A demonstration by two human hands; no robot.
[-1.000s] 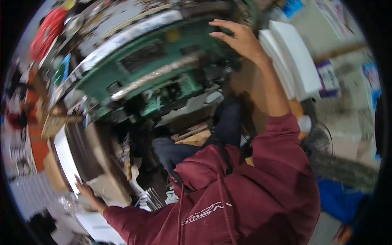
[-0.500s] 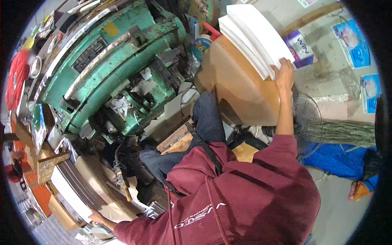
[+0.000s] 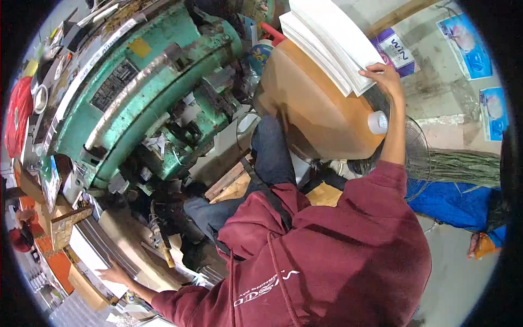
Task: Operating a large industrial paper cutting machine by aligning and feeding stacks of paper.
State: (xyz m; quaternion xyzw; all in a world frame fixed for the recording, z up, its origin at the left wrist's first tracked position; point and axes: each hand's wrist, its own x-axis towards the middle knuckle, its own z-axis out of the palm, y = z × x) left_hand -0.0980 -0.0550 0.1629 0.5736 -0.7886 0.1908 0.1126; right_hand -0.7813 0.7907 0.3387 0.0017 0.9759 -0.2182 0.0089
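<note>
A stack of white paper sheets [image 3: 332, 46] lies fanned in layers on a brown board-topped surface [image 3: 310, 109] at the upper right. My right hand [image 3: 387, 80] is at the stack's near right corner, its fingers closed over the edge of the top sheets; the underside of the grip is hidden. At the lower left, a long white sheet or stack [image 3: 90, 253] lies beside layered grey-brown edges. Over its near end rests my left hand [image 3: 114, 272], fingers spread and nothing gripped.
A worn green machine [image 3: 147, 82] fills the upper left. A white tape roll [image 3: 377, 122] sits at the brown surface's near edge, beside a wire fan [image 3: 417, 158]. Further right are a purple box [image 3: 395, 52] and a blue tarp [image 3: 452, 204]. A red bag [image 3: 19, 117] hangs far left.
My right hand has shifted its fingers at the paper corner, and the arm has swung right, uncovering the tape roll. My left hand has moved up onto the white sheet and spread its fingers.
</note>
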